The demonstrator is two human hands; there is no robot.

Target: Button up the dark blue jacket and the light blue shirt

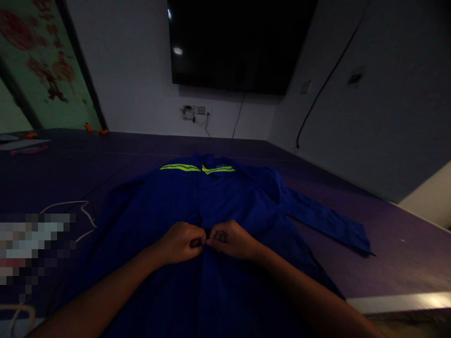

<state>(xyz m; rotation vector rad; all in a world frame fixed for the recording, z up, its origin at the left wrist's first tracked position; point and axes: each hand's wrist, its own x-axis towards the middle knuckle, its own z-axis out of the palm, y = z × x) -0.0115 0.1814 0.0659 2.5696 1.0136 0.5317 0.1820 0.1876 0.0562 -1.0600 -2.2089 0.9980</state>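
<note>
The jacket [232, 202] lay spread in front of the television [239, 42]. Working its front opening [201, 202] well probably called for keeping both edges level and the cloth slack. The left hand [183, 241] and right hand [235, 239], curled nearly closed, pinched that opening close together; finer detail was too dark to tell.

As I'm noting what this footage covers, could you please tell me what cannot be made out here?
In the head view:
Any button between left hand and right hand: hidden by curled fingers.
Blue work jacket: hem cut off by the bottom edge.
Chest marking: too small and dim to read.
Item at left: covered by pixelation.
Television: top cut off by upper edge.
</note>
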